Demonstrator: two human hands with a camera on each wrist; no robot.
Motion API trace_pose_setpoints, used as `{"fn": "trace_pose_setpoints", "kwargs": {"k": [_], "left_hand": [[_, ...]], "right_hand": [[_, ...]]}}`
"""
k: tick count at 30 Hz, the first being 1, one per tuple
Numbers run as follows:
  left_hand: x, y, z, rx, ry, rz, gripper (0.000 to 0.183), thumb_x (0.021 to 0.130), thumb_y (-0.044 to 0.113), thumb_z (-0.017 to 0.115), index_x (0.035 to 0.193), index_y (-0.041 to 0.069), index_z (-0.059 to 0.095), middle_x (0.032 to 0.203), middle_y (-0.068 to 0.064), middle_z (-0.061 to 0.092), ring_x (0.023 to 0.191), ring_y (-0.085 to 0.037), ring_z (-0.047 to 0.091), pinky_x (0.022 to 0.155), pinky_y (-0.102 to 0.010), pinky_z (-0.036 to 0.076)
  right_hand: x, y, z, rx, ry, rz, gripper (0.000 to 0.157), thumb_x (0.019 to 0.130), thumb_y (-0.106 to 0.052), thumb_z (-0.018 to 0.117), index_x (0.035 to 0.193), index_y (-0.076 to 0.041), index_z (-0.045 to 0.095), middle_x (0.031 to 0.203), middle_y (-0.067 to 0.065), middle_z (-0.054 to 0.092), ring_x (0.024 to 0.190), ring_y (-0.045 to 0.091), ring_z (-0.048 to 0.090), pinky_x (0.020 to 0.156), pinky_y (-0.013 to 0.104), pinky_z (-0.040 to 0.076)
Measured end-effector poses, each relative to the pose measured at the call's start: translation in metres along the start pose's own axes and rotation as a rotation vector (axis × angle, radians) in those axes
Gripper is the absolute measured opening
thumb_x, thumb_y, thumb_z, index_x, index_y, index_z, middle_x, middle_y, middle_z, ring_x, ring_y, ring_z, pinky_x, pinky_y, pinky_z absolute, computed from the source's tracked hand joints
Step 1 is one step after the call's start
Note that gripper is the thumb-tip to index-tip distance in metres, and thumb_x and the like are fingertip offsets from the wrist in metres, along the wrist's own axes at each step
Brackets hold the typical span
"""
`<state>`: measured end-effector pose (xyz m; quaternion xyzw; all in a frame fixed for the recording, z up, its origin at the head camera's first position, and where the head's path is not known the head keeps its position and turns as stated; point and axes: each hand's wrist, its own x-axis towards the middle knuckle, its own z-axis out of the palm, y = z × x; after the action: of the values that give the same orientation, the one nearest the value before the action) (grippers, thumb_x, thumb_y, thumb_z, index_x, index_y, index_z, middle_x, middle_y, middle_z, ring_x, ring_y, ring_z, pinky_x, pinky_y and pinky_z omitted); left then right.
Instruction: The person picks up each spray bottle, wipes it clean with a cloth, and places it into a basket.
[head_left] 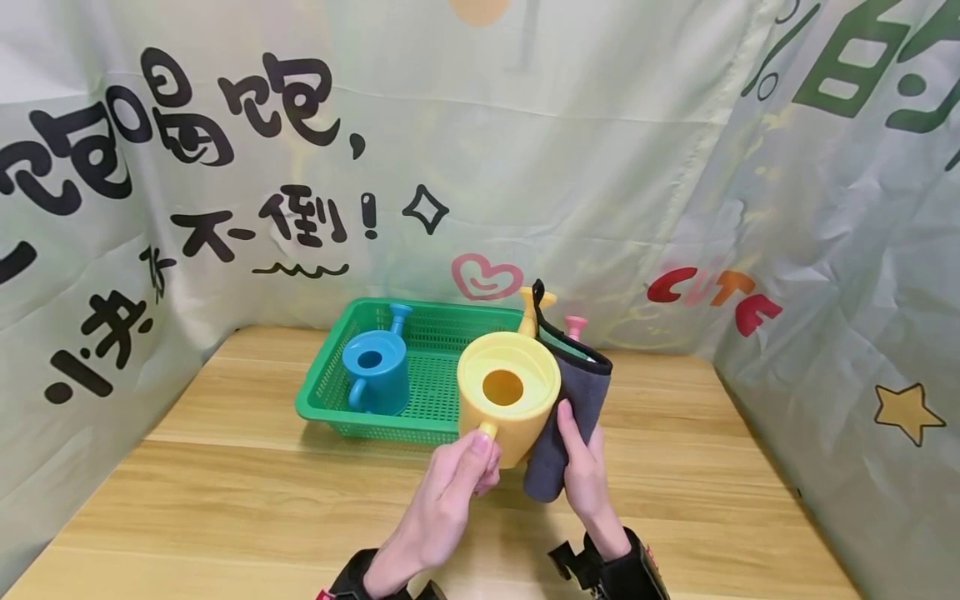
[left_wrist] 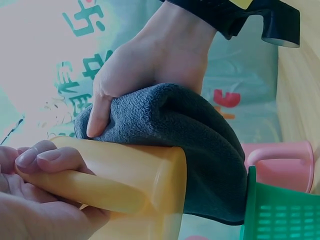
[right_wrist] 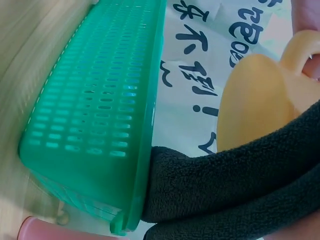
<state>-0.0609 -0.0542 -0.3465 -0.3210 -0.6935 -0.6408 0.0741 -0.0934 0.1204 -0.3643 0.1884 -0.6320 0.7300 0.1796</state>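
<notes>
My left hand (head_left: 450,492) grips the handle of a yellow watering can (head_left: 476,358), held up over the front edge of the green basket (head_left: 315,412) with its round opening toward the head camera. Against the can's right side, my right hand (head_left: 583,467) holds a folded dark grey cloth (head_left: 551,454) with a black border, thumb on the near face. In the left wrist view the cloth (left_wrist: 145,115) lies along the can's wall (left_wrist: 165,175), beside the fingers curled round the handle. The right wrist view shows the cloth's thick fold (right_wrist: 225,180) beneath the can (right_wrist: 255,100).
A blue watering can (head_left: 386,375) stands inside the basket at its left. A pink watering can (left_wrist: 285,165) sits on the wooden table (head_left: 660,492) beyond the basket's right end, mostly hidden behind the cloth in the head view. Printed fabric walls (head_left: 600,167) enclose the table.
</notes>
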Motion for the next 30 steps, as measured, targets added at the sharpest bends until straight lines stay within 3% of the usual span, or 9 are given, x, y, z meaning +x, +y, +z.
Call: {"fn": "trace_pose_setpoints", "kwargs": {"k": [7, 14, 22, 30], "left_hand": [[0.000, -0.001, 0.002, -0.004, -0.018, 0.007, 0.036, 0.109, 0.006, 0.025, 0.078, 0.007, 0.043, 0.061, -0.012, 0.037, 0.062, 0.001, 0.036, 0.057, -0.020, 0.036], [0.000, -0.001, 0.002, -0.011, -0.012, -0.001, 0.036, 0.109, 0.006, 0.026, 0.076, 0.007, 0.041, 0.061, -0.015, 0.036, 0.059, -0.003, 0.034, 0.055, -0.022, 0.035], [0.000, -0.001, 0.001, -0.009, 0.008, -0.002, 0.035, 0.109, 0.006, 0.026, 0.078, 0.007, 0.043, 0.061, -0.011, 0.037, 0.061, 0.000, 0.036, 0.056, -0.022, 0.037], [0.001, -0.005, 0.001, 0.000, 0.033, 0.012, 0.036, 0.109, 0.008, 0.026, 0.078, 0.005, 0.043, 0.062, -0.008, 0.036, 0.057, -0.020, 0.037, 0.054, -0.029, 0.038]], "right_hand": [[0.000, -0.003, -0.003, 0.008, 0.003, -0.047, 0.028, 0.110, -0.014, 0.034, 0.123, -0.014, 0.059, 0.103, -0.007, 0.066, 0.093, 0.003, 0.065, 0.081, 0.019, 0.053], [-0.004, -0.004, 0.002, -0.027, 0.028, -0.052, 0.030, 0.109, -0.010, 0.034, 0.129, -0.011, 0.056, 0.116, -0.006, 0.065, 0.107, 0.004, 0.064, 0.093, 0.018, 0.051], [-0.008, -0.003, 0.010, -0.026, 0.059, -0.061, 0.030, 0.108, -0.007, 0.035, 0.132, -0.010, 0.052, 0.123, -0.004, 0.062, 0.115, 0.005, 0.060, 0.100, 0.016, 0.047], [-0.012, 0.001, 0.020, -0.072, 0.063, -0.111, 0.030, 0.107, -0.003, 0.035, 0.132, -0.009, 0.051, 0.119, -0.005, 0.060, 0.111, 0.004, 0.059, 0.097, 0.015, 0.046]]}}
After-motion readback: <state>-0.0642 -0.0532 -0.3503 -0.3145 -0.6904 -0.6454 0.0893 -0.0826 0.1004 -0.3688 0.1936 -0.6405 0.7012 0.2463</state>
